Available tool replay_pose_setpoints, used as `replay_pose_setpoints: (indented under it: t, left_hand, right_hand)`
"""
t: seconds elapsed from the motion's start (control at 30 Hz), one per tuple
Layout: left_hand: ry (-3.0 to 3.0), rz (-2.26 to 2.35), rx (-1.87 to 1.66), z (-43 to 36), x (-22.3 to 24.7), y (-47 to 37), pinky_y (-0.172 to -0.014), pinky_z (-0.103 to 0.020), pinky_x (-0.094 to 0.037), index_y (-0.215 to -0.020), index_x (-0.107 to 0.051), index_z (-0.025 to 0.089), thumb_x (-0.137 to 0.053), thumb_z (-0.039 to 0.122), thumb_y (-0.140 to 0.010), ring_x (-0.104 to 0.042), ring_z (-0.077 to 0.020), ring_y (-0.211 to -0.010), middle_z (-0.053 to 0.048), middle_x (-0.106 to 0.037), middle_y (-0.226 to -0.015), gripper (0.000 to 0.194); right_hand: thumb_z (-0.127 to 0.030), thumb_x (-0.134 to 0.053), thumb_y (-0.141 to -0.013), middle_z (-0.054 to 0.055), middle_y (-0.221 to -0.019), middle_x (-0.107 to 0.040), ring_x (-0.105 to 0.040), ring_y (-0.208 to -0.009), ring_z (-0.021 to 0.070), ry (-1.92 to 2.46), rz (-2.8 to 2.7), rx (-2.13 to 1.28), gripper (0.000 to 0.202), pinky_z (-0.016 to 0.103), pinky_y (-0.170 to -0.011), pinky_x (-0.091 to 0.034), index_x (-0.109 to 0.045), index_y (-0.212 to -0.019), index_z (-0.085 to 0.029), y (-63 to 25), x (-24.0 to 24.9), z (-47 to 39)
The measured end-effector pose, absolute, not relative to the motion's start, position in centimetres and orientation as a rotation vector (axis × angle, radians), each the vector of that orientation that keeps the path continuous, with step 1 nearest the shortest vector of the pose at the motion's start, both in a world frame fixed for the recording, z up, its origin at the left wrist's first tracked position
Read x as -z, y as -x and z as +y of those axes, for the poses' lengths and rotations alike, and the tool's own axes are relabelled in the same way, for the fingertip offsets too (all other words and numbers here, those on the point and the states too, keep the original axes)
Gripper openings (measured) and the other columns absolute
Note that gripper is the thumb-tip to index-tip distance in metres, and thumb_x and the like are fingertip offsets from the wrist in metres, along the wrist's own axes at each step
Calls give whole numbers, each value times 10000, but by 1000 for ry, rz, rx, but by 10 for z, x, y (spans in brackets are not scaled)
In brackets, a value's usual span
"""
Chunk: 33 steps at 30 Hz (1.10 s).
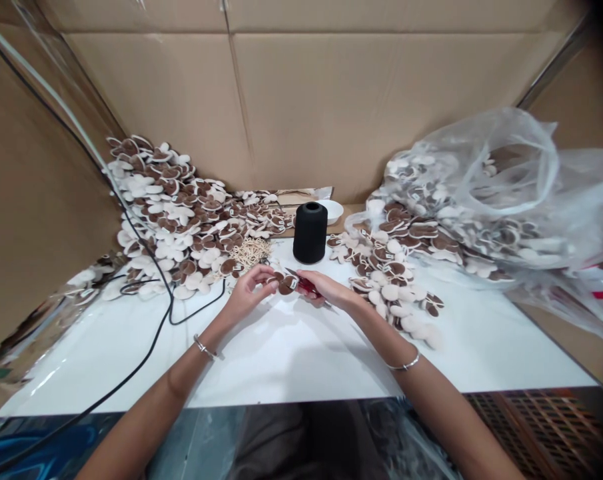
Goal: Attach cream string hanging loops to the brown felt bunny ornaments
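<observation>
Between my hands is a brown fabric piece with rounded lobes and a small white label. My left hand pinches its left side between thumb and fingers. In my right hand are small scissors with red handles, their dark tip pointing left beside the fabric piece. Whether the blades touch the piece is too small to tell. Just beyond my hands a black cone of thread stands upright on the white table. A heap of cream cord loops lies beyond my left hand.
A large pile of brown and white fabric pieces rises at the left. More loose pieces lie at the right, beside a clear plastic bag of them. A white bowl sits behind the cone. A black cable crosses the left side. Cardboard walls enclose the table.
</observation>
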<state>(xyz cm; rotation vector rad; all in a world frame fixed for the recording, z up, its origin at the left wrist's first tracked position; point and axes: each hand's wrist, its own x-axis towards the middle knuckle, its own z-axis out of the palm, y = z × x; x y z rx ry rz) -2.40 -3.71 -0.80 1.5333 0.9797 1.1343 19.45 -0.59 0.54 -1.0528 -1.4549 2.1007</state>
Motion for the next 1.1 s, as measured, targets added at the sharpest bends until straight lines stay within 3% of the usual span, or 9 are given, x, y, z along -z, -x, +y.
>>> replay_pose_setpoints:
  t: [0.53, 0.77, 0.87, 0.97, 1.1]
  left_hand:
    - [-1661, 1065, -1071, -42, 2, 19, -704, -282, -474, -923, -561, 183, -676, 342, -820, -632, -154, -710, -17, -646, -795, 222]
    - [-1639, 1045, -1080, -37, 5, 22, -703, -281, -485, -927, -613, 175, -696, 351, -800, -628, -155, -726, -43, -666, -878, 233]
    - [-1570, 1106, -1102, -31, 8, 25, -680, -269, -485, -929, -648, 170, -705, 388, -785, -634, -167, -751, -49, -676, -859, 268]
    - [-1501, 1205, -1091, -24, 10, 31, -664, -267, -475, -955, -683, 164, -705, 436, -773, -648, -181, -757, -63, -698, -839, 329]
    - [-1477, 1283, -1129, -11, 6, 46, -622, -275, -463, -948, -705, 142, -715, 491, -741, -646, -195, -739, -87, -710, -844, 405]
  right_hand:
    - [-464, -425, -931, -84, -522, -294, -202, -396, 64, 1084, -1493, -1922, 309, 176, -355, -177, -484, -805, -188, -183, -6, -17]
    - [-451, -369, -941, -81, -536, -265, -188, -415, 81, 1119, -1415, -1878, 315, 201, -376, -135, -453, -771, -200, -181, -4, -13]
    - [-421, -302, -962, -54, -558, -341, -282, -456, 96, 1252, -1533, -1610, 372, 211, -429, -212, -485, -742, -183, -185, 2, -7]
    - [-378, -365, -958, 15, -692, -533, -473, -645, 134, 1436, -1847, -1056, 350, 228, -581, -328, -523, -725, -170, -193, 8, -2]
    - [-315, -463, -937, 82, -919, -626, -556, -821, 189, 1622, -2188, -494, 197, 261, -651, -344, -584, -877, -171, -199, 14, 0]
